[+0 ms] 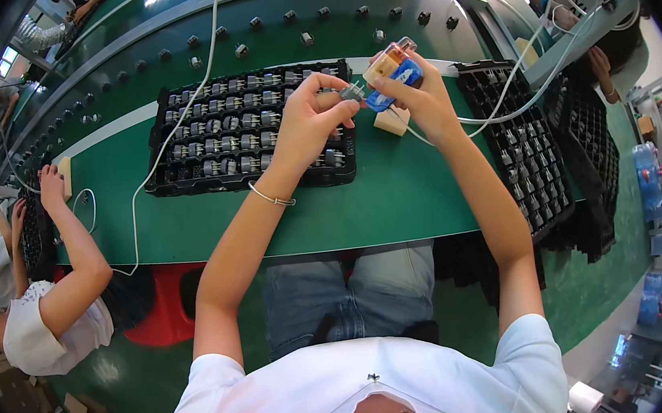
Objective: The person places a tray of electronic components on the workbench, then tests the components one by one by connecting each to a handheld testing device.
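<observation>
Likely you're fitting or checking, left hand pinching a small part, right hand clasping a blue-and-clear device, needing steady alignment next.

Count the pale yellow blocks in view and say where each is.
3: near block, just below the right hand in the picture; left block, beside a co-worker's hand; right block, by the top corner of the right-side tray. Others may be hidden.

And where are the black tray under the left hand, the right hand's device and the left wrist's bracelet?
Black tray (192, 187), head view: front rim.
Device (387, 67), head view: amber body.
Bracelet (272, 200), head view: its band.
</observation>
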Tool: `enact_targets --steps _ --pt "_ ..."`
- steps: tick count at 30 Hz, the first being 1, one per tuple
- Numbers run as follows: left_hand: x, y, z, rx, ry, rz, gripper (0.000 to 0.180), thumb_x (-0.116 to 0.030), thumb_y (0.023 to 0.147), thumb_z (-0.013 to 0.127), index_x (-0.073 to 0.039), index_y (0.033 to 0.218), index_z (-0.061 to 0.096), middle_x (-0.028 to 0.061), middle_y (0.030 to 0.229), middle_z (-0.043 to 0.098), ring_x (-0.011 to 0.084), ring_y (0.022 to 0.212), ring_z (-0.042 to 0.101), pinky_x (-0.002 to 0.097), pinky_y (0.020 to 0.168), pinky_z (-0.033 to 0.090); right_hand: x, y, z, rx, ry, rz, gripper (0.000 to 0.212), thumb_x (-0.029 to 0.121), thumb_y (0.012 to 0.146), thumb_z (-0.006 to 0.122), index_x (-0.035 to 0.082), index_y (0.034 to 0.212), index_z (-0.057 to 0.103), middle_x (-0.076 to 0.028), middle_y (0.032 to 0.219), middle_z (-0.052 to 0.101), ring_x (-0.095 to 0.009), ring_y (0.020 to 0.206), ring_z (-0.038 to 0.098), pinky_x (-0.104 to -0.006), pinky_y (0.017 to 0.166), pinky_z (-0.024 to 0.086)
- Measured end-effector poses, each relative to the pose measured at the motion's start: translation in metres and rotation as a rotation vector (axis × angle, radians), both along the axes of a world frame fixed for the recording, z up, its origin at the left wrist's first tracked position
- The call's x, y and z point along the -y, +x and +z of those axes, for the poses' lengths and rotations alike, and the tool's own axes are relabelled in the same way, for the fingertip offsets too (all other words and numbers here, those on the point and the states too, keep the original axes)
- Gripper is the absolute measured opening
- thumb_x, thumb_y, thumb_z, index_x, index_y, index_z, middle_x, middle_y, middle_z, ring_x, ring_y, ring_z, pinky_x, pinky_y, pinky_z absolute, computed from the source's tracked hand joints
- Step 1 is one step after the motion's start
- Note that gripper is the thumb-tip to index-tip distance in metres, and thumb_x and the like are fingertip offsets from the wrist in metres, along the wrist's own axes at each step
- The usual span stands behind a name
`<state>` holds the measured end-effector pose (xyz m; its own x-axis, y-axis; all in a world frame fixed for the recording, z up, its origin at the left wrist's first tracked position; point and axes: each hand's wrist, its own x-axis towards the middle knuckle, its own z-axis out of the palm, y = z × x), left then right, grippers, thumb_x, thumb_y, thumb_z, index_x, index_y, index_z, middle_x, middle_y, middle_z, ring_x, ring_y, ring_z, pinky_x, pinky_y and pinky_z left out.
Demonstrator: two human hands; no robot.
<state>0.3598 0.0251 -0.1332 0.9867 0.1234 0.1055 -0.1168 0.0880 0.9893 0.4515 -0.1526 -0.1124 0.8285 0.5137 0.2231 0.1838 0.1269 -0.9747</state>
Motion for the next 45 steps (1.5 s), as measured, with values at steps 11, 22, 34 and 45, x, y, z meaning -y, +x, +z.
enact_targets --steps 11,22,34,45 --pt "0.022 -0.004 -0.011 -0.009 0.001 -0.019 0.031 -0.005 0.082 0.075 0.000 0.104 0.054 0.0068 0.082 0.070 0.0089 0.068 0.062 0.0219 0.063 0.048 0.026 0.003 -0.016 -0.251 -0.112 0.198 0.036 0.019 0.088 0.069 0.001 0.118 0.061 -0.005 0.102 0.067 -0.010 0.088 0.066 -0.0226 0.075 0.053" --pt "-0.048 -0.064 0.015 -0.090 1.111 0.537 0.041 -0.039 0.076 0.080 -0.004 0.078 0.058 0.0117 0.068 0.061 0.0285 0.063 0.062 0.0410 0.057 0.046 0.067 0.025 -0.007 -0.034 -0.192 -0.066 0.039 0.018 0.084 0.074 -0.001 0.117 0.065 -0.005 0.100 0.069 -0.010 0.087 0.065 -0.0245 0.079 0.051" --pt "-0.091 -0.107 0.001 -0.457 1.371 0.590 0.042 -0.042 0.082 0.072 -0.002 0.075 0.065 0.0123 0.068 0.065 0.0303 0.066 0.064 0.0413 0.060 0.048 0.056 0.026 -0.033 0.467 -0.561 -0.386 0.055 0.028 0.076 0.082 -0.002 0.119 0.065 -0.010 0.100 0.071 -0.013 0.085 0.066 -0.0290 0.079 0.054" --pt "-0.079 -0.108 0.010 -0.483 1.450 0.535 0.033 -0.036 0.083 0.073 -0.004 0.078 0.066 0.0135 0.073 0.068 0.0334 0.071 0.067 0.0439 0.064 0.052 0.055 0.022 -0.037 0.528 -0.546 -0.411 0.048 0.033 0.076 0.080 0.003 0.110 0.069 -0.007 0.092 0.068 -0.018 0.073 0.062 -0.0306 0.069 0.051"
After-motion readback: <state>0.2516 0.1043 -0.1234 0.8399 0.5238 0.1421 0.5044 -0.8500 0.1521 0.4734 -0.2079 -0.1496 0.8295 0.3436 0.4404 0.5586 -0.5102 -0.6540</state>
